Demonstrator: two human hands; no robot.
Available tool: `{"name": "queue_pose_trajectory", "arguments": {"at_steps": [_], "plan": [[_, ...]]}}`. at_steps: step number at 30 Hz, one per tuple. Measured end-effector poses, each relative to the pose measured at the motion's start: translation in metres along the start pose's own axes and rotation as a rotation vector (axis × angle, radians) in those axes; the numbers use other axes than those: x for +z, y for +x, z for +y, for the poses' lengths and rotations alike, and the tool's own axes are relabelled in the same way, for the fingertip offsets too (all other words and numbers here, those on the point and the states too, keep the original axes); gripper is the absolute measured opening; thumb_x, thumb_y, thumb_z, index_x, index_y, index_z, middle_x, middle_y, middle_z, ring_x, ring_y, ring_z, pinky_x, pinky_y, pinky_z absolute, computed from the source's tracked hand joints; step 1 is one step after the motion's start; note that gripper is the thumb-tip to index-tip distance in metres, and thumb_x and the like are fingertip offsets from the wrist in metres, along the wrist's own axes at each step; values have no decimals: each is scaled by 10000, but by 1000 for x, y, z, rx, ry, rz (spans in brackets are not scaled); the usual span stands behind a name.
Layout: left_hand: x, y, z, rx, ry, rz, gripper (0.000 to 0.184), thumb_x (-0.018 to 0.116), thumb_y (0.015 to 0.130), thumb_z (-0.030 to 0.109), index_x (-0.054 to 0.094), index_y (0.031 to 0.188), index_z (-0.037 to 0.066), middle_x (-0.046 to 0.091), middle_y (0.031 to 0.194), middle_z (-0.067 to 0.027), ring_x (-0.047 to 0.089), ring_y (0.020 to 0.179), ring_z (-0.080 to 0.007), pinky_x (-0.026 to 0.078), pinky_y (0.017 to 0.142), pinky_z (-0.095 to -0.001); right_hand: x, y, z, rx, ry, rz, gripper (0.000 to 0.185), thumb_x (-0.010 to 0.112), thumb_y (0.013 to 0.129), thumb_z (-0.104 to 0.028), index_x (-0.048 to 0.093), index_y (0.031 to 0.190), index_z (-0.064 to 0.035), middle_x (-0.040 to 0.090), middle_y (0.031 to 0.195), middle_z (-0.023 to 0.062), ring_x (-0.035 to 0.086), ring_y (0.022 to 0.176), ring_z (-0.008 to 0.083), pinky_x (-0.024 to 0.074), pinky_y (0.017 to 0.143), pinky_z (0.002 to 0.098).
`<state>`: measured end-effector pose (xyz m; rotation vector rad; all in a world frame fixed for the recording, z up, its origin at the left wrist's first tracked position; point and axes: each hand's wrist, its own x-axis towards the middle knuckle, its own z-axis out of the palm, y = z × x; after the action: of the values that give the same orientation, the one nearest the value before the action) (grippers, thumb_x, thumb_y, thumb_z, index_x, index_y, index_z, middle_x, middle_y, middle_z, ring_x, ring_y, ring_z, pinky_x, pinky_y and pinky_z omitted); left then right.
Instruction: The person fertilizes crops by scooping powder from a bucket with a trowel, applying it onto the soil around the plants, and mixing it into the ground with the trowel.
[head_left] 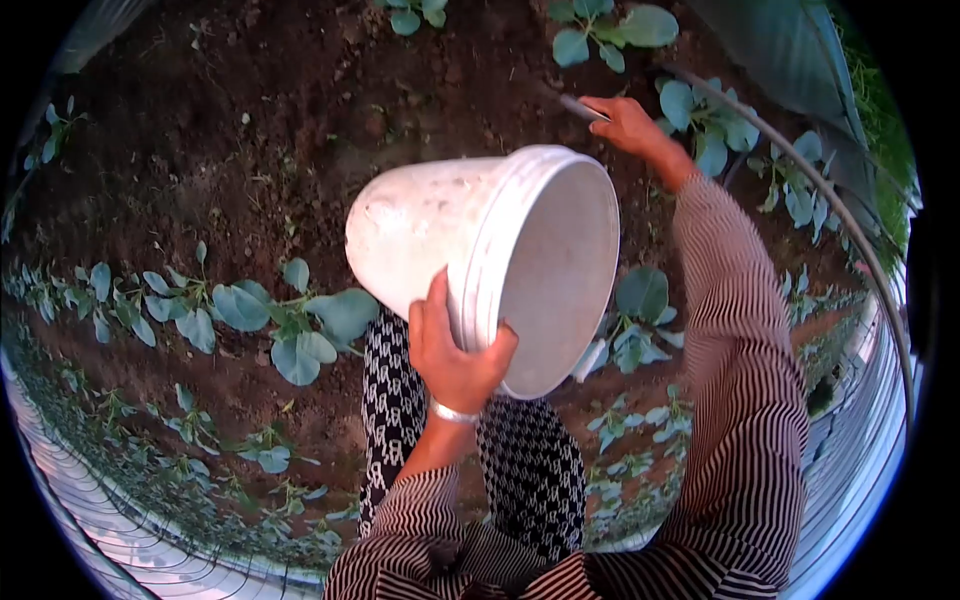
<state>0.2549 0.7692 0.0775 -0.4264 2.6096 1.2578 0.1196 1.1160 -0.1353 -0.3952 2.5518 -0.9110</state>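
Observation:
My left hand (455,355) grips the rim of a white plastic bucket (425,215), thumb over the lip and fingers along the outer wall. The bucket is tipped on its side in front of my legs, its mouth facing right. No contents show in the visible part of its inside. A white piece, perhaps the handle grip (590,360), hangs at the lower rim. Farther out, my right hand (630,128) is closed around a slim grey tool (582,107) that points left over the soil. Its far end blurs into the dark ground, so its kind is unclear.
Leafy green plants (300,320) grow in rows through the brown soil (300,120). One plant (708,125) stands beside my right hand. A curved pole (810,175) arches along the right side, with sheeting (790,60) behind it.

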Motion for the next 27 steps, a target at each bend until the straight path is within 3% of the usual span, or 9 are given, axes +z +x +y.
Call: {"name": "queue_pose_trajectory", "arguments": {"at_steps": [2,6,8,11,12,16,17,22,27], "plan": [[-1,-1,-4,1,1,12,663,663,529,93,547,1164,-60,540,844,-142,542,734,-273,471,698,-356,-31,2,-54,208,-79,-618,480,624,719,-191,618,1181,-62,663,918,221,636,858,345,498,775,366],[0,-1,-6,33,-15,11,661,674,546,94,545,1175,-61,541,852,-133,545,745,-256,468,692,-349,-3,-57,-26,429,213,-26,451,671,755,-190,625,1185,-63,682,841,102,610,764,163,485,723,312],[-2,-1,-8,23,3,1,647,683,565,94,545,1176,-66,553,888,-133,555,786,-250,472,711,-349,-36,-70,-53,839,543,-153,440,680,764,-199,634,1184,-76,644,798,43,559,722,122,466,688,283],[-3,-1,-7,-24,-18,-20,628,688,586,83,542,1176,-72,562,964,-143,566,863,-252,478,759,-353,-43,-127,-83,491,322,-73,415,657,819,-196,615,1212,-71,581,738,-18,517,682,86,426,632,246],[1,0,-11,50,41,20,664,679,550,88,538,1179,-72,539,881,-144,553,738,-274,471,680,-358,-56,-142,-119,710,344,16,429,645,835,-204,597,1241,-76,565,725,-37,494,656,56,407,590,225],[-1,-2,-24,46,-116,-17,666,706,579,69,528,1207,-66,549,1006,-151,565,892,-262,469,785,-360,-76,-224,-192,997,280,294,475,656,843,-229,565,1290,-97,536,700,-53,430,591,-3,357,521,178],[-4,0,-29,21,-130,-31,662,704,585,62,526,1210,-67,552,1022,-154,564,898,-263,466,793,-357,-80,-243,-204,1096,359,183,460,645,852,-212,563,1290,-98,604,755,-32,505,632,26,422,554,232],[-4,-11,-26,-54,-216,-30,633,693,622,51,521,1218,-74,561,1047,-131,551,938,-230,453,818,-328,15,-241,-241,488,381,61,454,632,831,-155,555,1272,-80,638,846,127,613,707,235,484,656,354],[4,-35,-28,24,-184,-66,664,683,624,40,492,1250,-72,541,1084,-128,549,974,-232,443,862,-331,125,-165,-207,505,72,-50,449,594,810,-107,551,1256,-81,615,836,198,612,736,374,495,668,425]]}}
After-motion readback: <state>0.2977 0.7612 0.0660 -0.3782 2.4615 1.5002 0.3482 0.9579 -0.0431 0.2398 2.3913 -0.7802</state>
